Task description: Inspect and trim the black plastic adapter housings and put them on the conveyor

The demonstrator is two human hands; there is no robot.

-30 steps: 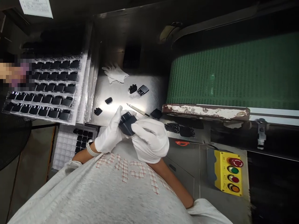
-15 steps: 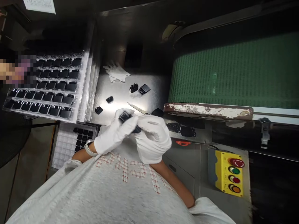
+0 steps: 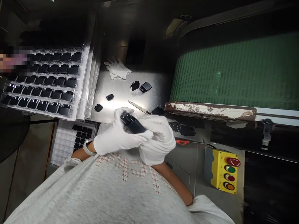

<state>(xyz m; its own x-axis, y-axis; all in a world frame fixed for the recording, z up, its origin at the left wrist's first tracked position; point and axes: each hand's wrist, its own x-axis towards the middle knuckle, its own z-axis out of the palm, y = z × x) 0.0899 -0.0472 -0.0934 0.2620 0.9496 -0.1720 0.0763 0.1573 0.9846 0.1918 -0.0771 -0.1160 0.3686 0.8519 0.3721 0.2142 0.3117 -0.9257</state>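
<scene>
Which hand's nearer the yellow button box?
Right. The right hand is above and left of the yellow button box in the picture, apart from it; the left hand is farther left.

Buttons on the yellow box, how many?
4, in a column on the yellow rectangular box: a red mushroom-shaped button at the top, then a round green button, a round red button and a round orange button. None looks hidden.
</scene>
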